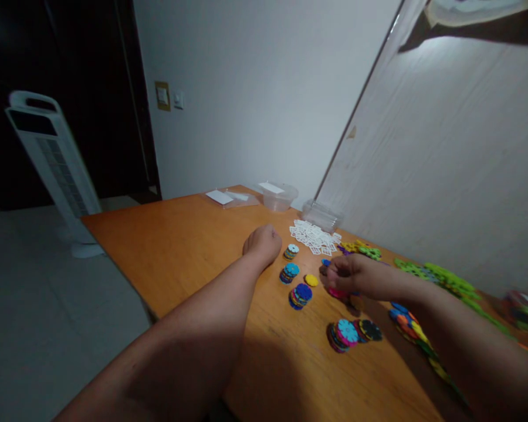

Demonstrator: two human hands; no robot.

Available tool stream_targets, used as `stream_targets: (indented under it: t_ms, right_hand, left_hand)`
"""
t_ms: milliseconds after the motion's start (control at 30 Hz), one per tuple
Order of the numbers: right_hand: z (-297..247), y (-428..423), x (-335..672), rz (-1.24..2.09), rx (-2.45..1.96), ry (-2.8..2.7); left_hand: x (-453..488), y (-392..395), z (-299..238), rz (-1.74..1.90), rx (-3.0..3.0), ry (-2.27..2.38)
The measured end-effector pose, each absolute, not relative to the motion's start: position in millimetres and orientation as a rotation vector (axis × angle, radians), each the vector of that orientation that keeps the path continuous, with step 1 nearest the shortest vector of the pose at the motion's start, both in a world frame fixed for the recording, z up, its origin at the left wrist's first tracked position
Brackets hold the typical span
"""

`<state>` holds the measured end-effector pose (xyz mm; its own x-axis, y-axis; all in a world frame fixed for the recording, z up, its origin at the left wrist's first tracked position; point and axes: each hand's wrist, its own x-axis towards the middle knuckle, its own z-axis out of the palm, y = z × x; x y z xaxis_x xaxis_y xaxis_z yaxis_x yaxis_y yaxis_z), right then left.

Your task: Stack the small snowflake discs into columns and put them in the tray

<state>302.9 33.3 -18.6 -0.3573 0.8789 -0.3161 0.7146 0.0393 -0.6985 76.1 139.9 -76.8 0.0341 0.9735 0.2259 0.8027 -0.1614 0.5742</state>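
My right hand [356,276] is right of the centre of the frame, over the loose discs on the table [189,234], and my left hand [263,243] is near the centre, just beside the stack with a white top [291,252]. I judge that the step in hand is the handling of these small discs. To do it well, I should take a disc by its edge, with thumb and fingertip only, and lift it straight up, so that its neighbours do not slide. The stack with a blue top [301,296] leans a little, so it asks for a light touch, and my right wrist should pass clear of the stack at lower right [343,335]. The yellow disc [311,281] lies between the stacks and my right hand, and the pink disc [337,292] is partly hidden below this hand. About the pose: my right forearm enters from the lower right, and the fingers are bent, half closed, towards a dark disc [324,270]; because of blur, I cannot tell if they grip it. My left arm reaches up from the lower left. Its hand looks folded like a fist, but the fingers are turned away, so I cannot tell how closed it is, or whether it holds something.
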Motion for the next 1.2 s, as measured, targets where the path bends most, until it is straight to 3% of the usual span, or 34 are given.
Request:
stream_targets:
  t_ms: [200,467,967,1100,1200]
  right_hand:
    - [-24,45,282,1.251,-1.664,-1.772]
    - [-34,50,270,1.134,-1.674,-1.841]
    - [-31,10,340,0.572,-2.16,-2.192]
    - [-39,7,343,0.592,-2.148,-2.144]
    - [-40,9,343,0.836,-2.058,-2.025]
  left_hand:
    - [76,140,-76,0.834,2.028,1.817]
    - [76,141,-79,0.846,2.013,1.809]
    - [76,144,-81,0.841,2.031,1.804]
    - [75,143,-79,0.834,2.023,1.797]
    - [75,142,-78,0.832,2.03,1.789]
